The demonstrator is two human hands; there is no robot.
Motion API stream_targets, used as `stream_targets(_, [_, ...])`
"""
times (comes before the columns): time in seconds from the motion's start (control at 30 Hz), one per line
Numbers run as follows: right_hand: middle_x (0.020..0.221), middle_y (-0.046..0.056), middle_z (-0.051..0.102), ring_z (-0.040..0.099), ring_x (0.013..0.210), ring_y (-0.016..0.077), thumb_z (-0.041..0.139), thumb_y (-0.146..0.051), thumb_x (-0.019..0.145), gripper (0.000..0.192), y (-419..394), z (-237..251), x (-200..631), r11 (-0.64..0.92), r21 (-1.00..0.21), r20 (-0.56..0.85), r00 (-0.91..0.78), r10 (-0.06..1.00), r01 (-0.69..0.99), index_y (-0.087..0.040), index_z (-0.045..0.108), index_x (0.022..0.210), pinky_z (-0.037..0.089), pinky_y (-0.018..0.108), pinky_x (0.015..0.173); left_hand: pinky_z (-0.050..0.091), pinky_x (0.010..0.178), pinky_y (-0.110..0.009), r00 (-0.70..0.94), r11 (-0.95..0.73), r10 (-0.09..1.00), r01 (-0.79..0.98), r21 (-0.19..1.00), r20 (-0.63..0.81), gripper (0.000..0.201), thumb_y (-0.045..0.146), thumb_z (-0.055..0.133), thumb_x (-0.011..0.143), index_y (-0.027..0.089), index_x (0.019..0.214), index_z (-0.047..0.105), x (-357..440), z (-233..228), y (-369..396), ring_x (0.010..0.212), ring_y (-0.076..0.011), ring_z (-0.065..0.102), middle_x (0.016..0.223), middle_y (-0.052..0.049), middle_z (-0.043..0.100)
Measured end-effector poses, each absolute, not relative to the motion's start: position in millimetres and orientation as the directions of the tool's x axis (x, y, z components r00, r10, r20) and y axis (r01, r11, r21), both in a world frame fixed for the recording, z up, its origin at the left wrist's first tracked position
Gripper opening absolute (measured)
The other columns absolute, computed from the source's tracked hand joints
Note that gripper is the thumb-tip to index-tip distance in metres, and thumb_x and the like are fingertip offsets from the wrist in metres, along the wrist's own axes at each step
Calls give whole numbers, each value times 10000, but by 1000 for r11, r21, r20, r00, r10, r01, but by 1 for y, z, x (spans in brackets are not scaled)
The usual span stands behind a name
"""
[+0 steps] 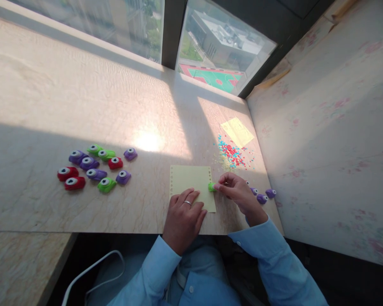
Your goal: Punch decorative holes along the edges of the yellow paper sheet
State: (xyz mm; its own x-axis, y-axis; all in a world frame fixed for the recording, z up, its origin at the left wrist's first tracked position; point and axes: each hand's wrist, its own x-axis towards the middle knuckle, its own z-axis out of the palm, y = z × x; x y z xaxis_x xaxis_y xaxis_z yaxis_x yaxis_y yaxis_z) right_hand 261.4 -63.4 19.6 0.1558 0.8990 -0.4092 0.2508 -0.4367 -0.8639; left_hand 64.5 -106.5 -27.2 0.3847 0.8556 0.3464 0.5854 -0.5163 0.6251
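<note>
Surface [83, 106]: pale marbled stone, smooth, half in sunlight, set against a window; patterned wall panel at right.

Cluster of small craft punches [95, 168], well left of the hands: rounded plastic bodies in purple, red and green, each with a white round button on top; lay close together, some touching.

Three purple punches [262, 196], just beyond the right wrist, near the wall-side edge.

Scatter of punched confetti [232, 154], red, blue and pale yellow, loose on the surface beyond the right hand.

Second yellow sheet [237, 132], square, flat, in sunlight, just behind the confetti.

Yellow paper sheet [191, 180], rectangular, matte, lay flat near the front edge directly before the person; row of small punched holes along left and right margins.

Left hand [182, 214]: lay flat, palm down, fingers nearly straight and together, pressed on the sheet's lower part; ring on one finger.

Right hand [238, 191]: fingers curled, tips pinched closed on a green punch [212, 186] at the sheet's right edge; punch mostly covered by the fingertips.

Light blue shirt sleeves, buttoned cuffs. White cable [92, 267] looped below the surface edge, left of the person.
</note>
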Motion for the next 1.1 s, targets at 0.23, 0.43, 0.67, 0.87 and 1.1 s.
stream_targets(0.23, [686, -46, 501, 434, 614, 111, 777, -420, 634, 369, -54, 18, 267, -391, -814, -420, 30, 907, 430, -211, 501, 758, 316, 245, 548, 442, 895, -457, 392, -515, 856, 587, 624, 337, 65, 233, 614, 889, 193, 874, 663, 65, -28, -107, 1207, -289, 564, 1209, -89, 681])
stream_targets(0.43, [659, -59, 486, 434, 609, 109, 740, -346, 607, 335, -36, 15, 269, -381, -745, -492, -65, 868, 548, -212, 457, 728, 319, 242, 571, 448, 897, -463, 392, -512, 858, 587, 627, 333, 73, 231, 615, 884, 190, 869, 674, 65, -28, -107, 1212, -290, 559, 1206, -101, 679])
stream_targets(0.67, [593, -80, 417, 373, 578, 97, 680, -228, 588, 249, -27, 16, 266, -400, -618, -557, -18, 830, 677, -208, 448, 675, 294, 230, 547, 445, 901, -469, 391, -507, 860, 581, 637, 327, 72, 225, 616, 880, 190, 869, 677, 65, -27, -107, 1211, -298, 556, 1213, -107, 674])
stream_targets(0.87, [605, -78, 424, 381, 572, 88, 654, -137, 598, 235, -27, 18, 259, -418, -565, -562, 39, 826, 712, -204, 445, 684, 298, 216, 538, 442, 895, -459, 401, -512, 857, 588, 627, 324, 57, 226, 627, 872, 189, 864, 669, 64, -26, -106, 1202, -299, 559, 1203, -103, 676])
stream_targets(1.1, [542, -86, 428, 376, 471, 79, 688, -80, 603, 286, -18, 15, 255, -453, -443, -593, 126, 795, 773, -210, 454, 705, 262, 211, 469, 439, 903, -467, 413, -535, 844, 601, 594, 343, 57, 241, 640, 862, 193, 854, 670, 65, -28, -106, 1192, -294, 561, 1188, -102, 674])
